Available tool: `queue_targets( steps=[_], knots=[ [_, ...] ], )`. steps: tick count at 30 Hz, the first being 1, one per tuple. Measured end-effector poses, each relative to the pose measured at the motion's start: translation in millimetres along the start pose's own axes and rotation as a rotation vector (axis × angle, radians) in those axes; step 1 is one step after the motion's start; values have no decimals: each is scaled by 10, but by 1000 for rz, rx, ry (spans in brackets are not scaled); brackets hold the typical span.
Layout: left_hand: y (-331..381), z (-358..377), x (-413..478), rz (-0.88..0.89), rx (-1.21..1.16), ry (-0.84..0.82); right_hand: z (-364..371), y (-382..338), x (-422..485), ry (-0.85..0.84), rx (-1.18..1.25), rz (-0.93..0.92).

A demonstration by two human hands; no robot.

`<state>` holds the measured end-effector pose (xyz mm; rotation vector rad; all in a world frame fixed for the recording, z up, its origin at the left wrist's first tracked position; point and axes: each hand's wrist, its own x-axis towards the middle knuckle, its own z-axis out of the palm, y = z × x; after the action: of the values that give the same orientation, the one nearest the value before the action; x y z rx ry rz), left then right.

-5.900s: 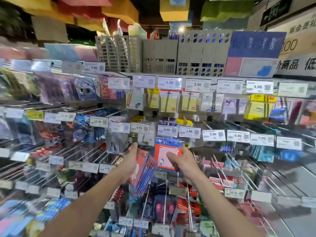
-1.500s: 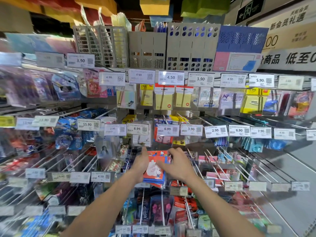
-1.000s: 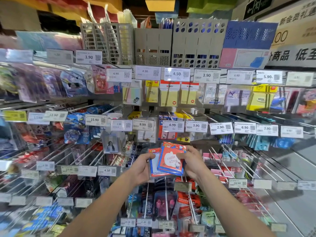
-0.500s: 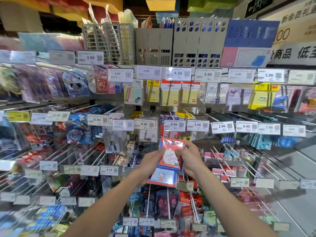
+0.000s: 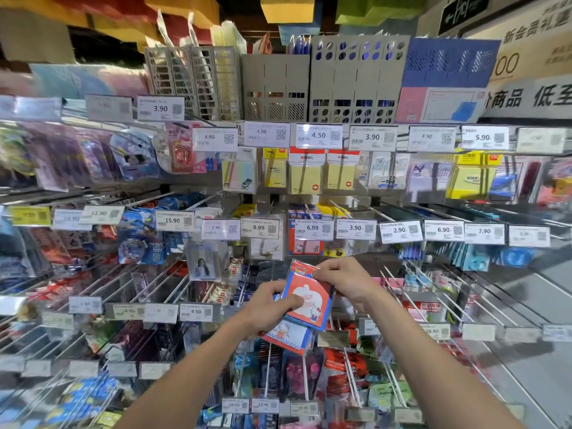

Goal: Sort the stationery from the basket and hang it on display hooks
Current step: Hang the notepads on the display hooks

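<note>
Our right hand (image 5: 343, 278) pinches the top edge of a red sticky-note packet (image 5: 305, 300), thumb and curled fingers over its header. Our left hand (image 5: 266, 308) grips the packet's left side and holds a second packet (image 5: 289, 337) underneath. Both packets are in the air in front of the middle of the rack (image 5: 383, 258), not yet on any hook. They sit just below the 6.99 price tag (image 5: 312, 228), where what look like matching packets (image 5: 305, 246) hang.

The hang hole is hidden under our fingers, so we probably have to find the hook tip by feel. A miss could crumple the header or push the price tag askew. The second packet is held only loosely and may slide out once the right hand reaches forward. The 3.90 tag (image 5: 355, 228) sits close beside, so we could also thread the neighbouring hook by mistake.
</note>
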<state>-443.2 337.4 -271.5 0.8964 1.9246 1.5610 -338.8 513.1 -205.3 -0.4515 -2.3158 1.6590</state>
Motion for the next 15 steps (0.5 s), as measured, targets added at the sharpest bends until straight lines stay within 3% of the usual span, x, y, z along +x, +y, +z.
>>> queue_targets(
  steps=[9, 12, 15],
  knots=[
    [-42, 11, 8, 45, 0, -32, -4, 10, 50, 44, -92, -32],
    [-85, -18, 39, 60, -11, -11, 10, -12, 94, 152, -448, -161],
    [-106, -56, 63, 121, -14, 20, 6, -68, 82, 468, -825, -461]
  ],
)
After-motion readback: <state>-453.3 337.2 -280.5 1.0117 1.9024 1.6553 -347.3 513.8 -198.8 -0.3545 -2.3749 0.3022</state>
